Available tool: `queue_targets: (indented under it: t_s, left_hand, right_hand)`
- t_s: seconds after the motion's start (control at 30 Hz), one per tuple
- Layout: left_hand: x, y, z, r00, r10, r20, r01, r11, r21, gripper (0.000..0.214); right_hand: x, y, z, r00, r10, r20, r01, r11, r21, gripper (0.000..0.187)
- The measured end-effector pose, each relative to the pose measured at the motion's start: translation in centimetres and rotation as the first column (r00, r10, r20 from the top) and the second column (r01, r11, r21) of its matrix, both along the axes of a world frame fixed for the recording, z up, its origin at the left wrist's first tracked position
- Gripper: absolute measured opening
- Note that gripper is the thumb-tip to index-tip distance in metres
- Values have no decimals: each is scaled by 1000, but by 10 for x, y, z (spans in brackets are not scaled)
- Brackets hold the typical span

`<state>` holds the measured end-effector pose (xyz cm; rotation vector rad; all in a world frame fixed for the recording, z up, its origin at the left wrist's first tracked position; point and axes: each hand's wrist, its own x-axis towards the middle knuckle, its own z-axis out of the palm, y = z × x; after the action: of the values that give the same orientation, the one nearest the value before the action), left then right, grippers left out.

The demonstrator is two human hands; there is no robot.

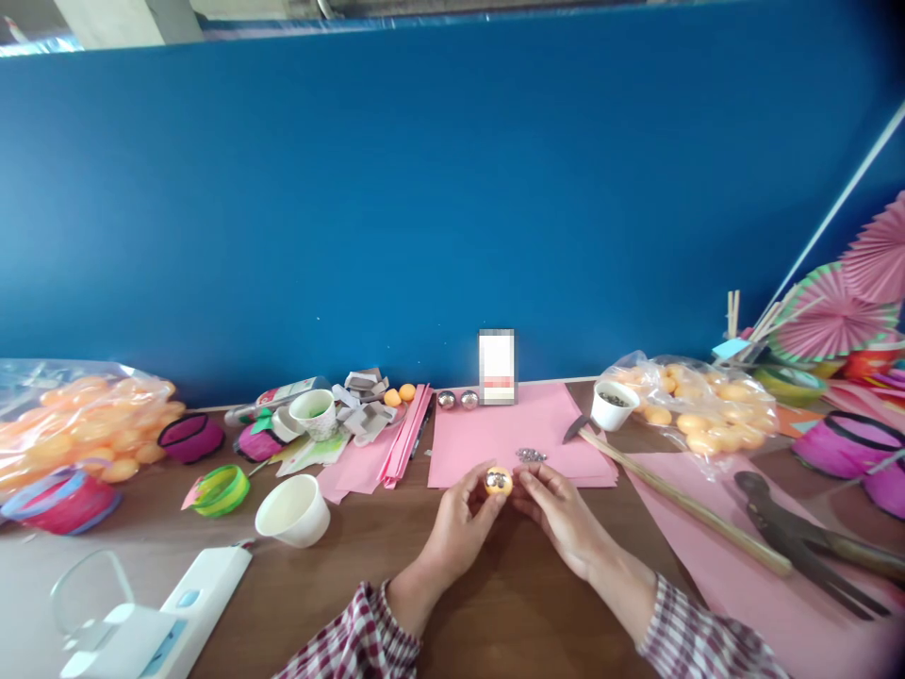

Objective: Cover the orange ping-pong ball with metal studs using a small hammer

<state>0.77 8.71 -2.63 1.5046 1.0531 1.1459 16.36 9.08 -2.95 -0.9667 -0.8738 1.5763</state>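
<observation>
My left hand (463, 517) holds an orange ping-pong ball (503, 488) between thumb and fingers, low over the brown table. Shiny silver studs, like thumbtack heads, cover part of the ball's upper side. Close on its right is my right hand (555, 514), thumb and forefinger pinched together; whatever is between the fingertips is too small to make out. Just beyond the hands, a small heap of silver tacks (531, 455) lies on stacked pink paper (481, 443). Two silver-covered balls (457, 401) rest at the paper's back edge, beside a blurred-out upright card (498, 368).
A hammer (679, 495) lies at the right, near dark pliers (798, 528). Behind stand a white cup of tacks (614, 404) and a bag of orange balls (721, 405). At left are a white cup (293, 511), a power strip (205, 594) and another ball bag (77, 424).
</observation>
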Motion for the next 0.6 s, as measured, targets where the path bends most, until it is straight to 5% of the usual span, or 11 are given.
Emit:
queue_targets:
  t_s: [0.33,0.6]
  left_hand:
    - [-1,5,-15,995,43,92,-35,996,-88,43]
    - [0,4,-14,972,156,-177,-139,984,109,44]
  right_hand:
    - [12,7,-4,943,37,-330,-86,987,-136,20]
    - [8,5,-3,888,146,-436,-218,968,-121,25]
